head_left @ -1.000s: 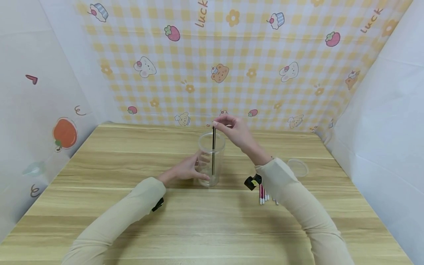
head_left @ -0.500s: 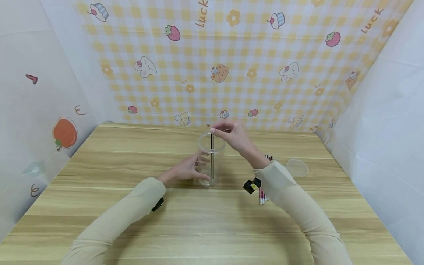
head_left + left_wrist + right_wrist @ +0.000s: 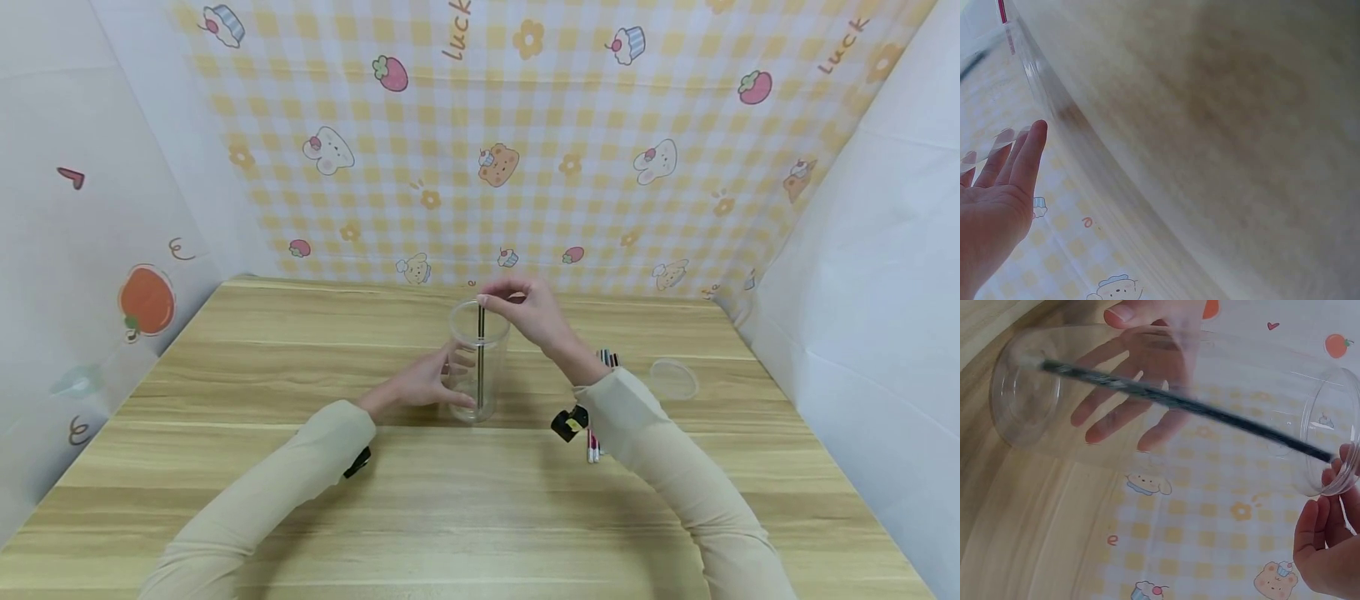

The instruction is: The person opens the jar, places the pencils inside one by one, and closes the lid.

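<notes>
Pinching one dark pencil (image 3: 481, 367) by its top with the right hand (image 3: 531, 315), slanted inside one clear cup (image 3: 493, 379); clasping that cup, below the pinch, between left hand (image 3: 426, 380) thumb and fingers. Partly covering other pencils (image 3: 593, 448), right of the pinch, with the right sleeve (image 3: 678, 454), preventing a count; farther right, one clear lid (image 3: 674, 380). Reading "luck" twice on checked cloth (image 3: 450, 150) beyond.

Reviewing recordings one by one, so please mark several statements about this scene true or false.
1. The right hand pinches a dark pencil. True.
2. The left hand holds a clear jar. True.
3. The jar lies on its side. False: it stands upright.
4. The pencil is outside the jar. False: it is mostly inside.
5. The jar's mouth is covered. False: the lid lies on the table.
6. More pencils lie partly hidden by the right sleeve. True.
</notes>
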A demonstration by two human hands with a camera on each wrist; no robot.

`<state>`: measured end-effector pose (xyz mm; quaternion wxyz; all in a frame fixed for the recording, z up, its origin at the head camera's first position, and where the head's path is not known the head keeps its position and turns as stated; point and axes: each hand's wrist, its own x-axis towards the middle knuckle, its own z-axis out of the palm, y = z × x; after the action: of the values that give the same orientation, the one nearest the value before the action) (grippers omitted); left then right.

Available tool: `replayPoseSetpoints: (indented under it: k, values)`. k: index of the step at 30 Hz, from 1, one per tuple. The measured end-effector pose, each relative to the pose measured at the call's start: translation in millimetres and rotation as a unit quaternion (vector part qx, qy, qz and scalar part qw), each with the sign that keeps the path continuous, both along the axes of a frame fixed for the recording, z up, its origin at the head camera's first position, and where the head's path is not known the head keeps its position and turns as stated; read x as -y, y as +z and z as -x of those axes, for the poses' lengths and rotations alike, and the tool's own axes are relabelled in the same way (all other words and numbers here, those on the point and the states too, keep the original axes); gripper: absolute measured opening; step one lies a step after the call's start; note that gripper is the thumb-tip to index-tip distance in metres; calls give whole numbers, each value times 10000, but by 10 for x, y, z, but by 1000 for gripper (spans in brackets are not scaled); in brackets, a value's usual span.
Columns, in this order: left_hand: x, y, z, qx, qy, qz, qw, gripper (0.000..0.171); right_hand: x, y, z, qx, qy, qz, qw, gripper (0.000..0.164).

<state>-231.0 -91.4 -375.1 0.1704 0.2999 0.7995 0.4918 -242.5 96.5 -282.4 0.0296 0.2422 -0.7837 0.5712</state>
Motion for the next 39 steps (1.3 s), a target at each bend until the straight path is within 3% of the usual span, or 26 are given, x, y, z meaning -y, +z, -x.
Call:
replayPoseSetpoints:
  k: [3,11,15,20,29,37,39]
  values:
    - [3,-11,9,15,13,-29,10000,85,-3,15,-21,17,-121,76,9999,18]
    - [10,-259,147,-111,121,-2,9999,88,-258,-107,181,306,-557,149,9979,29]
    - [12,-260,152,-152,149,37,9998,85,-489,-110,215,684,-771,-40,9947,38]
    - [9,-251,149,-187,168,59,9997,85,-807,-161,246,1001,-754,-214,9919,46]
    - [10,-258,148,-174,188,81,9996,86,-1340,-399,318,1351,-800,-461,9865,49]
    - [-9,32,-26,-40,100,42,9999,82,-1650,-576,321,1683,-843,-549,9806,50]
    - [-7,39,-29,-83,82,75,9999,82,-1717,-631,327,1798,-866,-586,9781,50]
